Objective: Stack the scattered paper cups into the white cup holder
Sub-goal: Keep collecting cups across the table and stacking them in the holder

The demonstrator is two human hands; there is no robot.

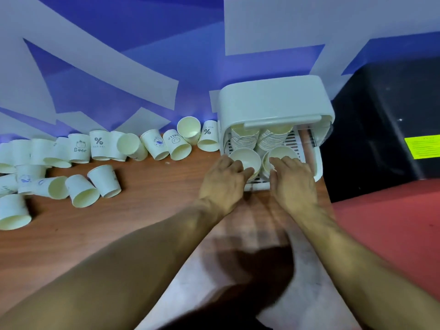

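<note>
Head view: at 2 o'clock the cup holder [273,101] holds stacks; left hand [223,182] grips the left front stack [245,158], right hand [294,179] the right one [283,152]. Loose cups [104,177] litter the counter [147,210] at 9 o'clock.

The white cup holder [273,101] stands open at the wooden table's far right, holding four stacks of nested cups [245,139]. Loose printed paper cups [104,181] lie tipped and upside-down along the left.
</note>
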